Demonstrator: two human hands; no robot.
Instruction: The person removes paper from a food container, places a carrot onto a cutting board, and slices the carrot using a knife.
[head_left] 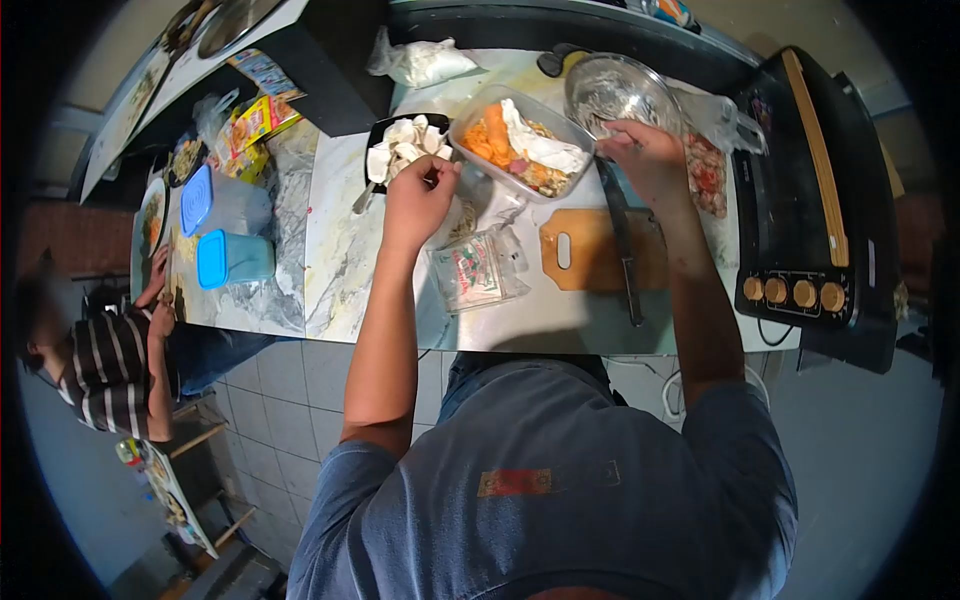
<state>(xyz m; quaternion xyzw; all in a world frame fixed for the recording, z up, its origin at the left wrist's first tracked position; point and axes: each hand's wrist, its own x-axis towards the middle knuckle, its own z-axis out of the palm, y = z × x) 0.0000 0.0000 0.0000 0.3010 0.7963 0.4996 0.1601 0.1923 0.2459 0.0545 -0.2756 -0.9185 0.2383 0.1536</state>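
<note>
marbled counter [335, 240]; left hand [420, 195], right hand [648, 160] partly curled; cannot tell if holding anything.

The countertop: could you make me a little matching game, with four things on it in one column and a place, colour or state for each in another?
Things:
1. Knife
2. Toaster oven
3. Black bowl
4. Two lidded plastic containers

Descriptions:
A. Filled with white pieces
B. Topped in blue
C. Lying across the wooden cutting board
D. At the right end, with four knobs in a row

Pairs: 1-C, 2-D, 3-A, 4-B
</note>
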